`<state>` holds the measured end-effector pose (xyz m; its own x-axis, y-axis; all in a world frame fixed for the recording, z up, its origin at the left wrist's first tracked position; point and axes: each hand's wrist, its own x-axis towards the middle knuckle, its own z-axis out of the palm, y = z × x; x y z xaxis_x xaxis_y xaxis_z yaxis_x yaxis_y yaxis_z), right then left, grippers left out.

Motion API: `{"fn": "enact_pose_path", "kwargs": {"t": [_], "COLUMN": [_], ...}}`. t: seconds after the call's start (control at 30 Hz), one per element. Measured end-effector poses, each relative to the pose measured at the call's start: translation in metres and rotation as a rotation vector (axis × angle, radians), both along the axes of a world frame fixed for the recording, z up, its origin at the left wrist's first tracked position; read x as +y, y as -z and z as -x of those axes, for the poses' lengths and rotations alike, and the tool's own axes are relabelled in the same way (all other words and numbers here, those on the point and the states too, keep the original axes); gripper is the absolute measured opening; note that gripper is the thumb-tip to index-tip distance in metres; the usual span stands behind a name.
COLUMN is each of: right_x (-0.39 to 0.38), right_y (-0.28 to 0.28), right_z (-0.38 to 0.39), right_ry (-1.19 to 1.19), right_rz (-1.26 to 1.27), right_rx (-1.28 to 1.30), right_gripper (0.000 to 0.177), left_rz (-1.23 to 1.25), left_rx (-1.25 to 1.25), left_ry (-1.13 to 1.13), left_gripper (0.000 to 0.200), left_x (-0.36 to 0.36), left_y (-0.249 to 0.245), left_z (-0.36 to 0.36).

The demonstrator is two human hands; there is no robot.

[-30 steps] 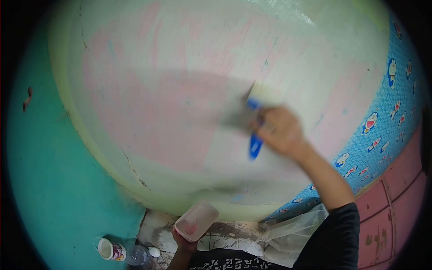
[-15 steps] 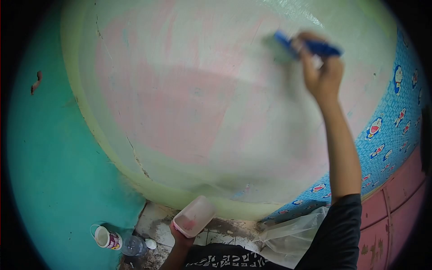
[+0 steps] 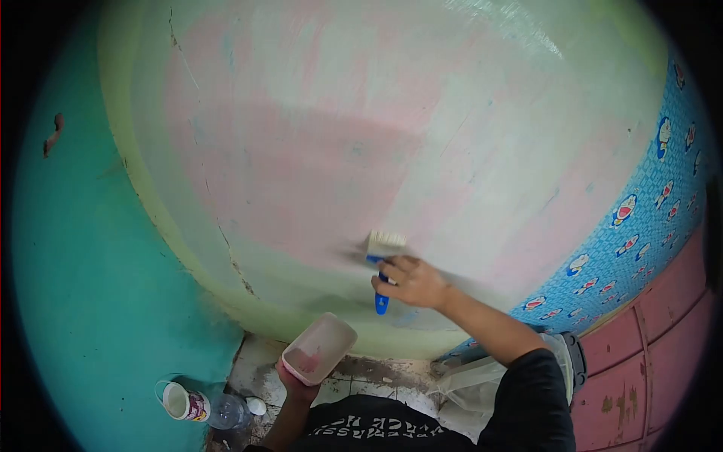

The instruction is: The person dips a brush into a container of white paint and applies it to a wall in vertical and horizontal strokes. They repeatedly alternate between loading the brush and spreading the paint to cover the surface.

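Note:
My right hand (image 3: 414,282) is wrapped round the blue handle of a wide paintbrush (image 3: 386,244), its pale bristles pointing up close to the wall. Behind it, the wall (image 3: 301,181) carries patchy pink and whitish-green paint with streaks. Low at the centre, my left hand (image 3: 297,383) grips a pale rectangular plastic tub (image 3: 322,348) from beneath and the side. The tub is tilted, and a pinkish residue shows inside it.
A teal wall (image 3: 90,286) stands at left. On the floor are a small white bucket (image 3: 178,401), a clear plastic bottle (image 3: 228,412) and a translucent plastic bag (image 3: 471,380). Blue cartoon wallpaper (image 3: 625,211) and pink panels (image 3: 663,369) line the right side.
My right hand has brought the paintbrush down and left, from the upper right of the wall to its lower middle. My left hand still holds the tub, shifted slightly.

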<state>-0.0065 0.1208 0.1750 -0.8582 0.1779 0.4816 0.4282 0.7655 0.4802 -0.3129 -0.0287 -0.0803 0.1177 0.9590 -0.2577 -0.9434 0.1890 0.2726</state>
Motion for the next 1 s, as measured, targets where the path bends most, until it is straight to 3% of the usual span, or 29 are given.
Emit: {"fn": "enact_pose_path", "kwargs": {"t": [0.1,0.17,0.23,0.27,0.37,0.47,0.53,0.6,0.63,0.67,0.8,0.87,0.97,1.0], "right_x": [0.008,0.018,0.023,0.019,0.021,0.019,0.029,0.038,0.04,0.039,0.005,-0.007,-0.007,-0.003], "right_y": [0.016,-0.037,-0.105,-0.15,-0.253,-0.289,-0.273,-0.214,-0.168,-0.115,0.053,0.13,0.15,0.134], "right_z": [0.008,0.0,-0.016,-0.028,-0.043,-0.034,-0.027,-0.022,-0.018,-0.012,0.048,0.063,0.066,0.063], "right_ry": [-0.011,-0.013,0.029,0.115,0.053,-0.016,-0.029,0.087,0.283,0.403,0.114,0.168,0.193,0.183], "right_rz": [0.185,0.298,0.262,0.268,-0.296,-0.567,-0.787,-0.733,-0.696,-0.511,-0.117,0.229,0.354,0.375], "right_rx": [0.094,0.25,0.486,0.548,0.68,0.869,0.824,0.715,0.612,0.57,0.329,0.229,0.205,0.222], "right_gripper": [0.023,0.023,0.039,0.034,0.023,0.012,0.016,0.022,0.024,0.027,0.027,0.029,0.034,0.034], "left_rz": [0.01,0.01,-0.004,-0.018,-0.041,-0.032,-0.041,-0.066,-0.058,-0.049,-0.026,-0.005,-0.011,-0.018], "left_rx": [0.001,-0.003,0.011,0.028,0.082,0.087,0.044,-0.026,-0.018,-0.011,-0.008,0.015,0.001,-0.013], "left_ry": [0.002,0.009,0.03,0.045,0.08,0.102,0.112,0.114,0.12,0.124,0.137,0.126,0.124,0.124], "left_gripper": [0.077,0.078,0.079,0.08,0.083,0.084,0.084,0.085,0.085,0.085,0.086,0.085,0.085,0.085], "left_x": [0.002,0.004,0.004,0.005,0.005,0.007,0.009,0.012,0.011,0.01,0.002,0.002,0.002,0.003], "left_y": [0.006,0.004,0.005,0.008,-0.005,-0.011,-0.002,0.015,0.014,0.011,0.007,0.015,0.019,0.02], "left_z": [0.01,0.017,0.021,0.024,0.03,0.037,0.046,0.057,0.062,0.067,0.087,0.098,0.114,0.118]}}
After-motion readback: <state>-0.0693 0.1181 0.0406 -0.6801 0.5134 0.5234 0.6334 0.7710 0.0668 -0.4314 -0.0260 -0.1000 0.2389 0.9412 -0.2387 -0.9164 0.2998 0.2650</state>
